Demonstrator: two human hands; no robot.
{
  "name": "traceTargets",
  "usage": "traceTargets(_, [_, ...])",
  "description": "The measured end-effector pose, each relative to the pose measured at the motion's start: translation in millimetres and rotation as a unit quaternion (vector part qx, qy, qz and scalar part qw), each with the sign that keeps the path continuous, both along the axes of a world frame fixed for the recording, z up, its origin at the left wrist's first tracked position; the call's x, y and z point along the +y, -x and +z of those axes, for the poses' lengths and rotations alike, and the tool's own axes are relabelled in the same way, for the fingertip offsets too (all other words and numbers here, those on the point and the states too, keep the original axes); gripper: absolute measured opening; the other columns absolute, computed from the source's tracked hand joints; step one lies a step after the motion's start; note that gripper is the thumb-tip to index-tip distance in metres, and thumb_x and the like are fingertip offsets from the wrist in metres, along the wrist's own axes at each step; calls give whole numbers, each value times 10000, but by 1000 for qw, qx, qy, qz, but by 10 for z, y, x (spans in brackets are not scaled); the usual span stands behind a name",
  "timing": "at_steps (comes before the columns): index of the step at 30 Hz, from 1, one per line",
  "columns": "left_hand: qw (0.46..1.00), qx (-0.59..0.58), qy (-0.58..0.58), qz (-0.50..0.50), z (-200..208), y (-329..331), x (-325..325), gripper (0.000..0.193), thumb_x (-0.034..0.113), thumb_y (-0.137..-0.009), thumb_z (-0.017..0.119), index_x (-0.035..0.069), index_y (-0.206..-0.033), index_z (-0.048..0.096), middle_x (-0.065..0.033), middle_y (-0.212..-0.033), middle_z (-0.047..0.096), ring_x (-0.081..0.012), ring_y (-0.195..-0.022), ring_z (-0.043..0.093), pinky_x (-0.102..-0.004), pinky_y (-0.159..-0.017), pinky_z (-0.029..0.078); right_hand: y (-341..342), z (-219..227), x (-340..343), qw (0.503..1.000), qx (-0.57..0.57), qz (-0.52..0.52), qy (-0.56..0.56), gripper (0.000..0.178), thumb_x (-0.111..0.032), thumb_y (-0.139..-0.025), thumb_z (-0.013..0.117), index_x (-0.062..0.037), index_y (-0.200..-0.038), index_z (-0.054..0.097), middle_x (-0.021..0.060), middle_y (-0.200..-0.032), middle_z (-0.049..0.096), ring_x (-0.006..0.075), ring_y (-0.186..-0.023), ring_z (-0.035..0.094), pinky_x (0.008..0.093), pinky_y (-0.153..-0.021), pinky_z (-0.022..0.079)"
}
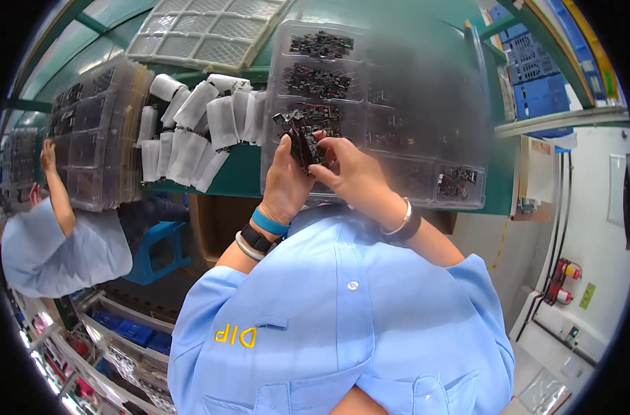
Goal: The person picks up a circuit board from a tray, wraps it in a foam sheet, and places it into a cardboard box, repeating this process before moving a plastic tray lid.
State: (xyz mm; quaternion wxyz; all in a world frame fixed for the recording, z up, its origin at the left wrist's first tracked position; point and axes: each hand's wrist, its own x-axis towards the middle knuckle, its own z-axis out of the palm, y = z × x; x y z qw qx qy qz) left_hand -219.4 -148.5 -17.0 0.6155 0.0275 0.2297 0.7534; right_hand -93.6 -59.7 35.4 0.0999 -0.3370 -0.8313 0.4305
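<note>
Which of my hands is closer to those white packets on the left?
Left. Your left hand is right of the white packets; your right hand is farther right.

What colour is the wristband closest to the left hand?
Blue; the wristband shows in the head view.

the hands (356, 173) partly hide a circuit board (304, 146)

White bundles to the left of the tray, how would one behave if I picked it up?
One white bundle would probably feel soft outside, since its wrap looks sheet-like. It may roll a little, given its rounded shape. Dark bits show around some ends, so the contents might slip out if tipped.
</note>
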Motion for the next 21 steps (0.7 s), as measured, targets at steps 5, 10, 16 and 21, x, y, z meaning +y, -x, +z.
traceTargets(5, [997,-9,35,-72,-94,-71,111,415,316,-1004,453,2,-1264,534,-135,-1234,599,-249,-1145,574,-397,-988,459,-295,-235,58,953,103,-81,274,408,-165,-880,668,-75,-1257,541,68,-1005,631,149,-891,621,263,-810,490])
traceTargets(10, [992,27,79,-93,-73,-95,151,300,179,-992,487,-2,-1223,552,-138,-1202,616,-262,-1109,607,-397,-920,522,-747,-34,124,921,144,-151,329,375,-137,-881,644,-82,-1243,564,61,-1006,609,159,-969,594,272,-869,465])
traceTargets(16, [990,61,86,-98,-90,-57,121,282,141,-976,512,-4,-1215,551,-149,-1197,617,-297,-1124,602,-406,-919,531,-1452,-122,374,980,-84,-26,-181,337,-88,-784,677,-101,-1116,624,62,-947,573,232,-887,577,364,-790,484])
traceTargets(21, [991,56,69,-103,-25,-102,137,319,134,-977,485,-9,-1261,514,-171,-1253,584,-321,-1182,566,-415,-964,502,-1576,-414,579,938,-123,14,-324,293,-83,-724,675,-111,-1013,644,84,-931,581,309,-844,552,432,-745,470])
